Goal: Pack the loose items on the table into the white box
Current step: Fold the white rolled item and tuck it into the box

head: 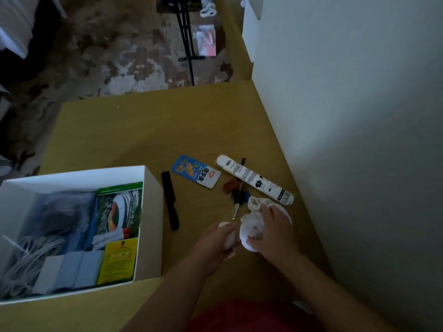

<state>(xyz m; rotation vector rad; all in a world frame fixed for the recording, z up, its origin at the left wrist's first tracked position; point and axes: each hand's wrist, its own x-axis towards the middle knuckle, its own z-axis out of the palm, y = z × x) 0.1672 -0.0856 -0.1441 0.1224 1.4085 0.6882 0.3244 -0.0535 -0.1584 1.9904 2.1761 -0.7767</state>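
The white box (153, 212) stands open at the left of the table and holds a white cable, grey blocks, a yellow packet and a green booklet. Both hands grip a crumpled white cloth (251, 230) near the table's right side: my left hand (215, 243) holds its left end, my right hand (275, 231) presses on its right part. Loose on the table lie a black comb (169, 202), a blue snack packet (196, 171), a long white packet (254, 179) and a bunch of keys (237, 195) just beyond the cloth.
The tan table (143, 130) ends at a far edge, with patterned carpet and a black stand's legs (187, 41) beyond. A white wall (347, 140) runs close along the table's right side. A red garment shows at the bottom edge.
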